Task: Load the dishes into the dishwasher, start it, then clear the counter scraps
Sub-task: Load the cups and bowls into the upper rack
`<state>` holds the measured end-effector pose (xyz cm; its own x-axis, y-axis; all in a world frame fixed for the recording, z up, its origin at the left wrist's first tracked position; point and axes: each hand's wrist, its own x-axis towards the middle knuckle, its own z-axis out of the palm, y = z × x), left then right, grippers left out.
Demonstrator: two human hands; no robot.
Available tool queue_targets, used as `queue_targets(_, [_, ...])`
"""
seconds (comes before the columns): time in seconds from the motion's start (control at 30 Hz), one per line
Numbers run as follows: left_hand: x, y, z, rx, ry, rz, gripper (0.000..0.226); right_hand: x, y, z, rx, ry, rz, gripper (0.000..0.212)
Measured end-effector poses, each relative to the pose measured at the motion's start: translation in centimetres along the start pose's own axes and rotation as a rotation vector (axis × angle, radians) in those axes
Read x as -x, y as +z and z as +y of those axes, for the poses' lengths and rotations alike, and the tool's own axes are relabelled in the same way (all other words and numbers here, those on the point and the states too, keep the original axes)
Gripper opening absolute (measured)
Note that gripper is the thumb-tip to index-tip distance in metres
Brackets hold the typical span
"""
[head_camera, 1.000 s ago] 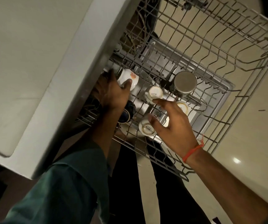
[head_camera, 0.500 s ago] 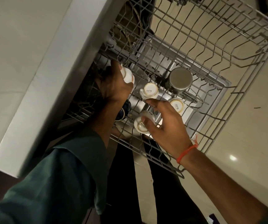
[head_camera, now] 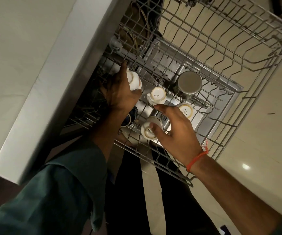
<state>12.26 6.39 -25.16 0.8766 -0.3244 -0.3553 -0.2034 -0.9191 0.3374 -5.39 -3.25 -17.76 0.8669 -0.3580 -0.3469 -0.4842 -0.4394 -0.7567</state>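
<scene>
So the left hand (head_camera: pixel 119 94) is gripping a white cup (head_camera: pixel 134 81) and, compared with a second ago, it has carried it further back along the rack (head_camera: pixel 238 126), toward the edge tucked under the tabletop (head_camera: pixel 26 65); the cup is now tipped on its side with its orange mark turned out of sight. The right hand (head_camera: pixel 174 128) has barely moved: thumb and fingers are curled on the near cup (head_camera: pixel 149 131), which sits bottom-up in the front row. Two more SISTA cups (head_camera: pixel 157 96) are already upside down between the tines, and a steel tumbler (head_camera: pixel 189 83) stands inverted just behind them. A dark mug (head_camera: pixel 129 117) is half hidden under the left wrist. My read: still mid-loading, the back cup is being lined up for a free slot, so starting the machine and clearing scraps are a way off.
</scene>
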Motion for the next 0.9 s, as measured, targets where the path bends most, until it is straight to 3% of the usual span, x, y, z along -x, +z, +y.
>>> queue_targets(0.27, [1.7,-0.5,-1.0,0.178,-0.042,0.055,0.09,0.0,-0.1,-0.2,0.019,0.002,0.024,0.051])
queue_targets(0.47, [-0.5,-0.1,-1.9,-0.011,-0.034,0.141,0.065,-0.5,-0.5,0.4,0.056,-0.014,0.04,0.05])
queue_targets(0.6, [-3.3,0.5,-2.0,0.117,-0.141,-0.033,0.081,0.2,-0.2,0.8,0.048,-0.013,0.027,0.049])
queue_targets(0.67, [-3.8,0.5,-1.7,0.21,-0.13,-0.081,0.074,0.7,0.0,0.9,0.03,-0.002,0.007,0.049])
queue_targets(0.73, [-3.6,0.3,-1.2,0.224,-0.085,-0.07,0.068,1.2,0.2,0.8,0.018,0.029,-0.01,0.049])
queue_targets(0.9, [-2.6,0.8,-0.8,-0.009,-0.034,0.047,0.079,1.4,0.5,0.8,0.012,0.048,-0.031,0.049])
